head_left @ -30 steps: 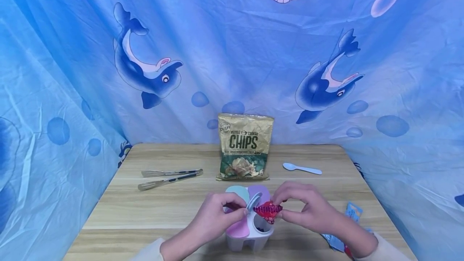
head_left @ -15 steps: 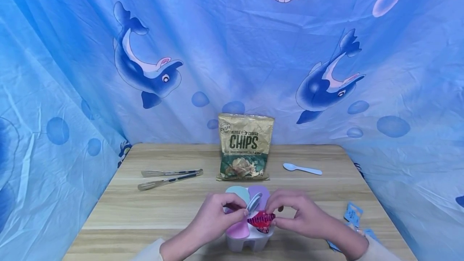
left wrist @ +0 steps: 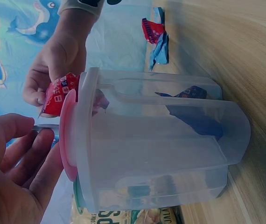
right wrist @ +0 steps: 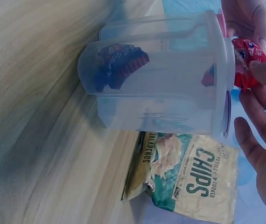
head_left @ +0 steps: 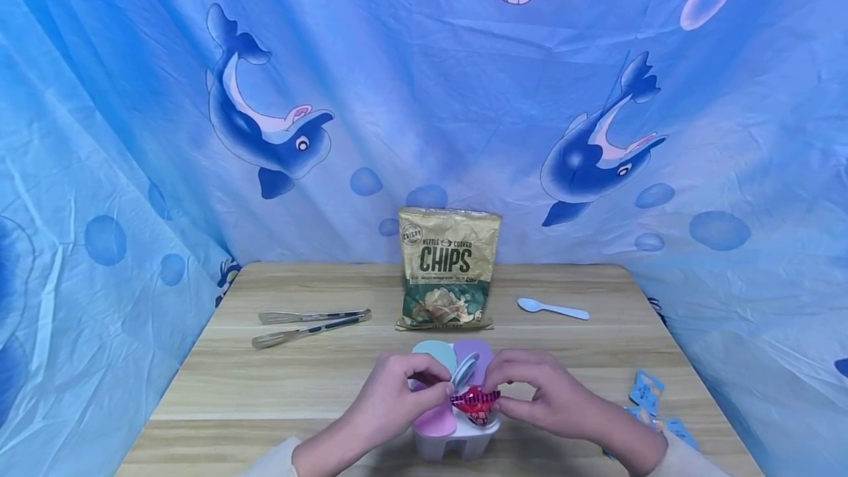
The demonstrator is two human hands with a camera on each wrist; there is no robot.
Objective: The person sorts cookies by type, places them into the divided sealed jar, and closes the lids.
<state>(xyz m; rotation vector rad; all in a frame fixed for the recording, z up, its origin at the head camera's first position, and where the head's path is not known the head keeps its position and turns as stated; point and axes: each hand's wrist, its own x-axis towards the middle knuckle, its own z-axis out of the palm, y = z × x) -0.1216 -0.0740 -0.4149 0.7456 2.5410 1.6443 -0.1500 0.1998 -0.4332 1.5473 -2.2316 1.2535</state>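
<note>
A translucent container (head_left: 440, 449) with several compartments and pastel flip lids stands near the table's front. My left hand (head_left: 391, 396) pinches one raised grey-blue lid (head_left: 467, 370) between thumb and fingers. My right hand (head_left: 546, 392) pinches a small red wrapped packet (head_left: 474, 405) at the mouth of that compartment. In the right wrist view the red packet (right wrist: 248, 63) is at the rim, with its lower end apparently inside. Through the wall, a dark blue and red packet (right wrist: 121, 66) shows at the compartment's bottom. The opening is largely hidden by the red packet.
Behind the container a chips bag (head_left: 447, 271) stands upright. Metal tongs (head_left: 311, 327) lie to the left, a white spoon (head_left: 553, 308) to the right. Small blue packets (head_left: 645, 392) lie by my right forearm, and a red packet (left wrist: 152, 30) lies there too.
My right hand has moved slightly left and down with the red packet, which now covers the compartment's opening. My left hand keeps the lid raised in the same place.
</note>
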